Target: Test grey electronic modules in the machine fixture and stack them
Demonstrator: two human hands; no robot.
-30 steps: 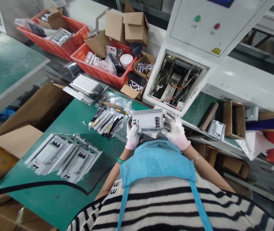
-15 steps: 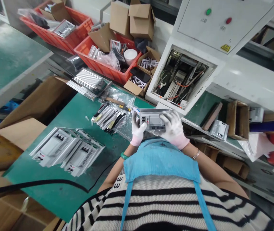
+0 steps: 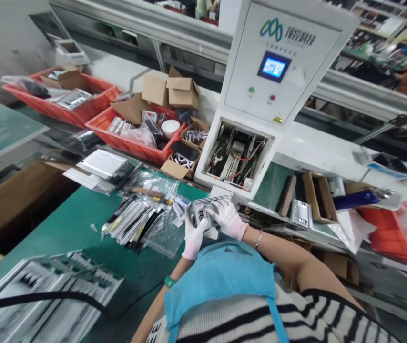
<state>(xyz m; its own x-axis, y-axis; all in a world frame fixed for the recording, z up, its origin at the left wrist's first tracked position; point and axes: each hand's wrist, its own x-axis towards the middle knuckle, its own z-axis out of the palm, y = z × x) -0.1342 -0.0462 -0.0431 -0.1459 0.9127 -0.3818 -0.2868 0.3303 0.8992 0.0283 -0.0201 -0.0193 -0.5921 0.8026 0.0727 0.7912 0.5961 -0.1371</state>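
Observation:
My left hand and my right hand, both in white gloves with pink cuffs, are closed on a grey metal-cased electronic module. It is held tilted close in front of the blue apron, with dark ports on its face and its right part hidden by my right hand. Left of my hands lies a pile of thin strips, some silver and some dark, on clear plastic bags. More grey modules stand grouped on the green table at the lower left, blurred.
A white machine cabinet with a lit screen and an open bay stands ahead. Red crates and small cartons of parts line the back. A flat silver panel stack lies at the left. A black cable crosses the lower left.
My view has tilted up, bringing the cabinet screen into sight. The module has turned in my hands, so less of its face shows. Both hands still hold it.

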